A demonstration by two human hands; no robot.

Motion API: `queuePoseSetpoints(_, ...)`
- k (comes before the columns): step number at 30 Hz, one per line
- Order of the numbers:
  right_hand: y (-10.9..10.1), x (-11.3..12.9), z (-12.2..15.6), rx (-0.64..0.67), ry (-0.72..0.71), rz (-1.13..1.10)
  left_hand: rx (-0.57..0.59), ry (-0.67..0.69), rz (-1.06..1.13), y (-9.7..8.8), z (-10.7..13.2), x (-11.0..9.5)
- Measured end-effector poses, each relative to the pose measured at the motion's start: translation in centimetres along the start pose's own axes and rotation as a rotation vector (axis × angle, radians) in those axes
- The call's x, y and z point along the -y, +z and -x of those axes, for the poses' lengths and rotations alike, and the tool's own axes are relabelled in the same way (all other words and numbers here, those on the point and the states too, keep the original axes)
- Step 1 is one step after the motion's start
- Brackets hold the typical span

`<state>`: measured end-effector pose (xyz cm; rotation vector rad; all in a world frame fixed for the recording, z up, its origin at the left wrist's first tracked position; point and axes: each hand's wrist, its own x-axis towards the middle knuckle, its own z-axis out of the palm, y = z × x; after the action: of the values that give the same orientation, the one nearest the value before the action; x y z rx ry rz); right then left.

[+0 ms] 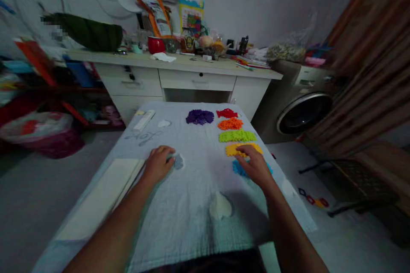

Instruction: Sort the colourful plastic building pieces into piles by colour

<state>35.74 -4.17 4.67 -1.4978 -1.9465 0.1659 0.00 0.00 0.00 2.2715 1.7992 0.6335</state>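
A pale cloth covers the table (192,204). On its right side lie small piles of plastic pieces sorted by colour: purple (200,117), red (226,113), orange (230,124), green (237,136), yellow (233,149) and blue (238,169). My right hand (254,165) rests over the blue pile, fingertips touching the yellow pile; what it grips, if anything, is hidden. My left hand (158,163) lies on the cloth at the centre left, fingers curled over a small grey piece (178,161).
A flat cream board (105,192) lies along the cloth's left side, a white bar (144,120) at the far left corner, and a white piece (220,207) near me. A cluttered desk (179,72) stands behind, a washing machine (303,102) to the right.
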Motion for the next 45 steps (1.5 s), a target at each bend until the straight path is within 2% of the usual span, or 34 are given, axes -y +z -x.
queuePoseSetpoints(4, -2.3, -4.4, 1.9, -0.027, 0.195, 0.163, -0.004, 0.028, -0.013, 0.7, 0.1, -1.0)
queuePoseSetpoints(8, -2.4, -6.0, 3.8, 0.075, 0.393, 0.233, 0.090, 0.084, -0.014, 0.9, 1.1, -3.4)
queuePoseSetpoints(14, -1.1, -4.1, 4.8, 0.154, 0.495, 0.301, 0.365, 0.266, 0.039, 0.2, 3.5, -9.3)
queuePoseSetpoints(17, -0.8, -2.6, 4.7, 0.171, 0.496, 0.331, 0.439, 0.327, 0.108, 0.8, 4.0, -12.2)
queuePoseSetpoints(21, -0.2, -1.3, 4.5, 0.156, 0.420, 0.287, 0.433, 0.330, 0.184, 3.1, 3.5, -15.2)
queuePoseSetpoints(25, 0.9, -0.3, 4.3, 0.193, 0.317, 0.189, 0.340, 0.329, 0.253, 5.4, 2.5, -16.8)
queuePoseSetpoints(30, 2.9, 1.6, 3.5, 0.221, 0.234, 0.079, 0.195, 0.314, 0.391, 7.1, 2.0, -17.0)
queuePoseSetpoints(34, 4.5, 3.4, 2.0, 0.201, 0.210, -0.033, 0.077, 0.269, 0.545, 7.2, 1.7, -16.3)
queuePoseSetpoints(39, 5.9, 6.2, -1.1, 0.242, 0.224, -0.309, 0.004, 0.175, 0.638, 4.3, 0.3, -13.5)
queuePoseSetpoints(43, 7.3, 8.4, -3.6, 0.344, 0.154, -0.620, -0.035, 0.104, 0.642, 1.5, -1.0, -9.6)
queuePoseSetpoints(45, 7.9, 8.8, -4.5, 0.350, 0.156, -0.734, -0.051, 0.034, 0.632, 0.6, -1.3, -7.7)
